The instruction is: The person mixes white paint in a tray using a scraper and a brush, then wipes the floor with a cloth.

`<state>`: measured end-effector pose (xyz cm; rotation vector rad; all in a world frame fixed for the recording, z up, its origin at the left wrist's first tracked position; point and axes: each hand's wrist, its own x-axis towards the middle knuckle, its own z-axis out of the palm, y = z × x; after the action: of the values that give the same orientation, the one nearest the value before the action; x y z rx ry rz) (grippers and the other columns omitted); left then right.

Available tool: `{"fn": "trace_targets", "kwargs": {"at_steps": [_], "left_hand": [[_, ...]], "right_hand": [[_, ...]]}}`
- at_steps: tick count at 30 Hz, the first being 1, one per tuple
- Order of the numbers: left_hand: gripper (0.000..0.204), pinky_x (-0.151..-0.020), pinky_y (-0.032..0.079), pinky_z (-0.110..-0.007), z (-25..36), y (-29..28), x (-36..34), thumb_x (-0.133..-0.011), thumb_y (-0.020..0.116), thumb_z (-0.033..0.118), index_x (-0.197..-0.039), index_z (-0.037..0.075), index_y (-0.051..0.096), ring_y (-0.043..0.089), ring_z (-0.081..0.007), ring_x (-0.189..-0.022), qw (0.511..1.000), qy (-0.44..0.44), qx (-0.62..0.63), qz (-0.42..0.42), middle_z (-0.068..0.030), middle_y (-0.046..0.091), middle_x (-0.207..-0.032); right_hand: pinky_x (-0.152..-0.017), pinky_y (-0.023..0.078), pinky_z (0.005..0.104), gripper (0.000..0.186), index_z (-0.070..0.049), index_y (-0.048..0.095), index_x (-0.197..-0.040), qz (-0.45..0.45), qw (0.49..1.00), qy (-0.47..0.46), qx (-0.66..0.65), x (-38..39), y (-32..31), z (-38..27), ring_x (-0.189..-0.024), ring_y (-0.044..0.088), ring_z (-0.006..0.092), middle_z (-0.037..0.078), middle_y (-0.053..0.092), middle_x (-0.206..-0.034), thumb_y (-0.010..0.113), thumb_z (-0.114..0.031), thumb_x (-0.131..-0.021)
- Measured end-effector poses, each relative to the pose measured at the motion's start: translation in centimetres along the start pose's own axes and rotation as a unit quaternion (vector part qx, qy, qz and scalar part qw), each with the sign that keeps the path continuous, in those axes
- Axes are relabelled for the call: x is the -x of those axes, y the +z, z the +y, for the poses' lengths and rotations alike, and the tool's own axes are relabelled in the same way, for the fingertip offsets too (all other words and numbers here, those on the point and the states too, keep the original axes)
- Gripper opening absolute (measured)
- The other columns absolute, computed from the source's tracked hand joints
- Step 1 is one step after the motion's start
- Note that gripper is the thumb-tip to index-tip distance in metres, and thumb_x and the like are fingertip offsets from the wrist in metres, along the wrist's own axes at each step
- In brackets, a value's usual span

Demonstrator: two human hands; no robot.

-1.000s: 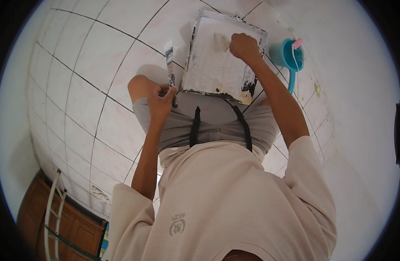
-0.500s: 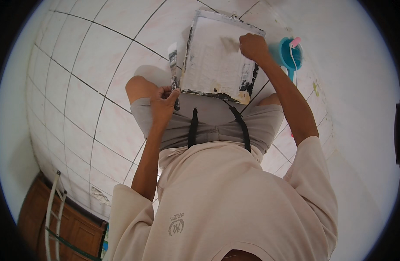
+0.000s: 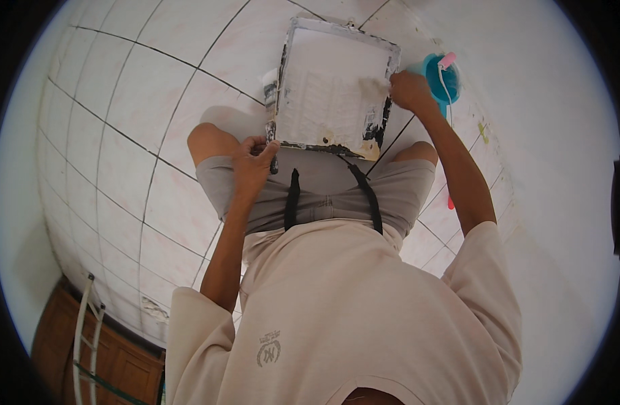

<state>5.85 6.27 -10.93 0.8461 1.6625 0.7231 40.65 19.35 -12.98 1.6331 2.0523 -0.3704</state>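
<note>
A paint tray [image 3: 308, 147] with a dark, paint-crusted rim lies in front of my lap, holding white paint. My left hand [image 3: 254, 160] is closed around the paint-smeared handle of a paintbrush [image 3: 270, 101], whose pale head points away from me along the tray's left side. The thumb is close to the tray's near left corner. At the tray's right rim is my right hand [image 3: 411, 92], its fingers curled closed. A greyish smear shows on the paint beside those fingers; what they hold, if anything, cannot be made out.
A turquoise bucket [image 3: 432, 69] stands right of the tray by the white wall, with a pink paint roller [image 3: 447, 61] across it. My bent knees flank the tray's near side. A ladder [image 3: 80, 337] stands by a brown wooden door [image 3: 121, 361] at lower left.
My right hand has moved from over the paint to the tray's right rim. The paintbrush in my left hand has come closer to the tray's left side. The whole view has shifted slightly.
</note>
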Motion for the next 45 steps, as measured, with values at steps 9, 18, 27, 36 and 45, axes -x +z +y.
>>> {"fn": "trace_targets", "kwargs": {"at_steps": [9, 18, 27, 36, 45], "left_hand": [[0.03, -0.057, 0.045, -0.022, -0.5, 2.7, -0.4, -0.084, 0.07, 0.024, -0.093, -0.003, 0.061, 0.052, -0.0075, -0.06, 0.998, 0.025, 0.022, -0.047, -0.0034, 0.062, -0.078], [0.03, -0.055, 0.045, -0.024, 0.6, 10.0, 0.9, -0.092, 0.061, 0.022, -0.103, -0.005, 0.059, 0.056, -0.009, -0.062, 0.979, -0.063, 0.102, -0.162, -0.0048, 0.061, -0.078], [0.024, -0.057, 0.043, -0.022, 1.4, 13.1, 2.0, -0.092, 0.059, 0.017, -0.108, -0.002, 0.056, 0.055, -0.0076, -0.066, 0.987, -0.013, 0.08, -0.139, -0.005, 0.063, -0.079], [0.022, -0.061, 0.044, -0.023, -0.9, 13.8, 0.4, -0.094, 0.05, 0.013, -0.109, 0.001, 0.06, 0.056, -0.0087, -0.069, 0.986, 0.068, 0.001, -0.151, -0.0066, 0.065, -0.084], [0.034, -0.06, 0.044, -0.023, 3.8, 14.8, -1.8, -0.084, 0.066, 0.03, -0.091, -0.003, 0.067, 0.053, -0.009, -0.067, 0.989, 0.047, -0.03, -0.139, -0.0064, 0.062, -0.077]], "right_hand": [[-0.045, 0.03, 0.0223, 0.033, -0.011, 0.056, -0.075, -0.073, 0.756, 0.199, -0.62, 4.8, 0.8, -1.7, -0.053, 0.037, 0.0058, -0.005, 0.04, -0.062, 0.075, -0.039, -0.075], [-0.041, 0.033, 0.0216, 0.015, -0.011, 0.053, -0.084, -0.15, 0.331, 0.065, -0.929, 10.2, 4.7, -10.6, -0.05, 0.041, 0.0044, -0.004, 0.046, -0.064, 0.06, -0.023, -0.09], [-0.067, 0.043, 0.0242, 0.026, -0.006, 0.056, -0.099, -0.04, 0.439, 0.175, -0.88, 10.3, 3.2, -11.4, -0.082, 0.052, 0.0091, 0.002, 0.055, -0.088, 0.064, -0.028, -0.088], [-0.062, 0.045, 0.0308, 0.025, 0.0, 0.063, -0.089, 0.073, 0.584, 0.126, -0.799, 8.5, 5.6, -12.4, -0.07, 0.055, 0.0184, 0.009, 0.058, -0.08, 0.063, -0.025, -0.086], [-0.065, 0.046, 0.0438, 0.027, 0.0, 0.065, -0.088, 0.329, 0.77, 0.162, -0.523, 8.0, 5.4, -13.9, -0.074, 0.056, 0.0388, 0.022, 0.055, -0.084, 0.066, -0.023, -0.075]]}}
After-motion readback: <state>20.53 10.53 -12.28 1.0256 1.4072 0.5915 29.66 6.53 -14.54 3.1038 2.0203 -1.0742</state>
